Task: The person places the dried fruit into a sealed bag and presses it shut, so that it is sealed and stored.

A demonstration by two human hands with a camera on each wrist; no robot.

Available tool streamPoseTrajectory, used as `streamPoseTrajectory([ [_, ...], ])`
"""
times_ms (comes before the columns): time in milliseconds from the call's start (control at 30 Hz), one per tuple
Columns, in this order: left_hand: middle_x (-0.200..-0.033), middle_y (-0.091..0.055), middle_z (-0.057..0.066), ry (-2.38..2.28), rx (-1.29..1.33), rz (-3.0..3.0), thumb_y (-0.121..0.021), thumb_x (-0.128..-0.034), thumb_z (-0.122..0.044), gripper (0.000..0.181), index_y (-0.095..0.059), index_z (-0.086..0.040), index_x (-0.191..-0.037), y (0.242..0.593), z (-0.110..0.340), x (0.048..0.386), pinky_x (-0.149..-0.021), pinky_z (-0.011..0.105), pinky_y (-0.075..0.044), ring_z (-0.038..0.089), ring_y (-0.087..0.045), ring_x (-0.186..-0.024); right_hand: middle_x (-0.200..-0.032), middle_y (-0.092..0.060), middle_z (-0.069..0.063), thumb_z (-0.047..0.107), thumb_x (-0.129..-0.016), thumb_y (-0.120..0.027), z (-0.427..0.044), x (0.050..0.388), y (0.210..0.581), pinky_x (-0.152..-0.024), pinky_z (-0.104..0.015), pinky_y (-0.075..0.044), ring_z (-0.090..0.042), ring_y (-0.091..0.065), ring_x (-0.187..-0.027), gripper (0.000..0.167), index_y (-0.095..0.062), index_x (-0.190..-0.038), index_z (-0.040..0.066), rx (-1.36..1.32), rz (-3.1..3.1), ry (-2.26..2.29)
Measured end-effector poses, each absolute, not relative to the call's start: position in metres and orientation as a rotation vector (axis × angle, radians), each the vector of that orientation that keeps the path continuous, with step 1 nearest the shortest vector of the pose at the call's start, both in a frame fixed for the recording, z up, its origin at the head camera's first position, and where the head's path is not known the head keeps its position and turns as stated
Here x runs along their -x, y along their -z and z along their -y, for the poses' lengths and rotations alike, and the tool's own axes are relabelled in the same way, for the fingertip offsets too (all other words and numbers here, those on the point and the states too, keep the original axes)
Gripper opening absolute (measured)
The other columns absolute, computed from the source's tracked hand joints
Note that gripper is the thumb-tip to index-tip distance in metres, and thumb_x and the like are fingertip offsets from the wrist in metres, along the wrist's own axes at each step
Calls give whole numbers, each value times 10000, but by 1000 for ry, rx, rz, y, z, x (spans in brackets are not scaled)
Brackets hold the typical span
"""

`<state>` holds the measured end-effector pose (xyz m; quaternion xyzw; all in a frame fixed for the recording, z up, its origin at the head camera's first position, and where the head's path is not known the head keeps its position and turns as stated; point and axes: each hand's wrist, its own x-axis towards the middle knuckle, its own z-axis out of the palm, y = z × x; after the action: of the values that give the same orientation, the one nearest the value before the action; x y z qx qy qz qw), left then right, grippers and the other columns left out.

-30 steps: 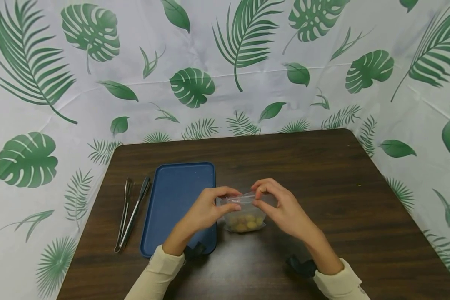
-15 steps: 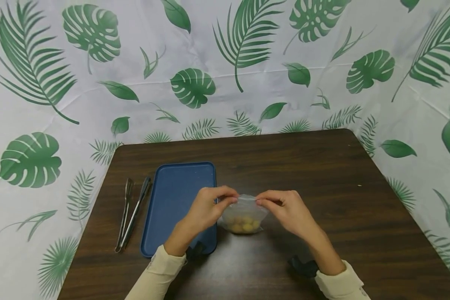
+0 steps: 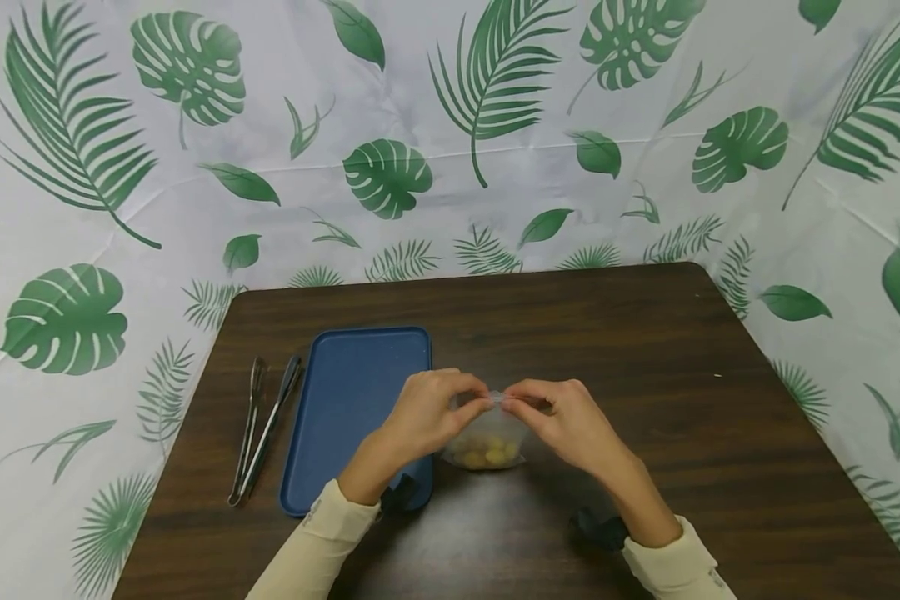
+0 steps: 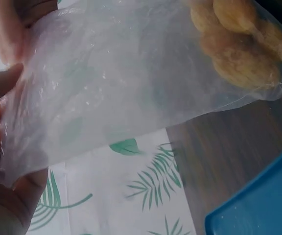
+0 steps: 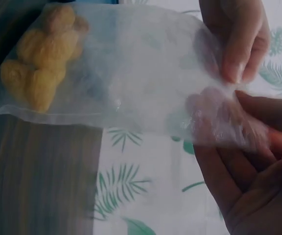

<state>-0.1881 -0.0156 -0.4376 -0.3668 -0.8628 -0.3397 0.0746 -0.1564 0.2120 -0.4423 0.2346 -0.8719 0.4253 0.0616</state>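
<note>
A clear plastic zip bag (image 3: 487, 429) hangs upright near the middle of the table, its mouth at the top. My left hand (image 3: 433, 412) pinches the left part of the bag's top edge between thumb and fingers. On the other side my right hand (image 3: 570, 421) pinches the same edge, the two sets of fingertips close together. Several golden-brown, rounded food pieces (image 5: 43, 63) lie bunched at the bag's bottom; their exact kind is unclear. In the left wrist view the bag's upper part (image 4: 106, 73) looks flat and holds no pieces. The fingers partly hide its mouth.
A blue tray (image 3: 360, 375) lies left of the bag, partly under my left forearm. Left of it rest metal tongs (image 3: 262, 433), arms spread. The dark wooden table (image 3: 645, 333) meets a leaf-patterned cloth behind. A tiny pale scrap (image 3: 717, 375) lies at the right.
My hands have drawn closer together along the bag's top edge, the left one shifting right. The right hand's fingers have moved from the bag's rim corner to a pinch on the edge.
</note>
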Motion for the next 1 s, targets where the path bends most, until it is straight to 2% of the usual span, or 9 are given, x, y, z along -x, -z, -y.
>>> streamPoseTrajectory([
  [67,-931,-786,-20,1012,1122,2589,-766,-939,-241,109,-809,-153,-986,438,14,188,-727,285,-567,113,-725,-811,-994,-804,26,162,-977,-717,-211,157,442,-733,-254,-599,-46,-737,-831,128,-804,-1067,137,-738,2634,-1285],
  [233,-915,-794,-12,1001,1146,2543,-769,-936,-215,88,-813,-144,-964,441,15,188,-640,203,-509,81,-687,-704,-985,-809,-23,101,-974,-705,-208,158,444,-707,-257,-607,-132,-766,-813,127,-809,-1048,93,-812,2591,-1308],
  [400,-910,-788,-19,1050,1149,2499,-768,-936,-211,79,-807,-146,-957,444,17,188,-631,180,-485,66,-666,-695,-989,-805,-10,119,-987,-696,-208,159,443,-708,-273,-609,-185,-769,-833,124,-801,-1053,117,-826,2596,-1338],
  [633,-888,-777,-23,978,1175,2496,-768,-938,-217,81,-806,-148,-957,440,17,188,-658,221,-521,80,-689,-737,-973,-798,12,163,-998,-692,-208,158,443,-699,-266,-599,-88,-744,-831,105,-781,-1052,148,-828,2627,-1305],
  [767,-878,-765,-13,957,1213,2490,-755,-950,-201,84,-799,-131,-965,437,17,187,-658,200,-513,85,-690,-748,-946,-788,57,167,-998,-688,-209,159,441,-703,-253,-592,-43,-728,-817,92,-772,-1034,166,-866,2619,-1285],
  [1000,-823,-751,-26,963,1211,2442,-788,-919,-198,69,-808,-134,-935,439,26,188,-591,169,-457,56,-625,-650,-944,-786,77,152,-978,-711,-217,158,443,-694,-252,-588,-31,-712,-795,98,-790,-1035,170,-857,2615,-1246],
])
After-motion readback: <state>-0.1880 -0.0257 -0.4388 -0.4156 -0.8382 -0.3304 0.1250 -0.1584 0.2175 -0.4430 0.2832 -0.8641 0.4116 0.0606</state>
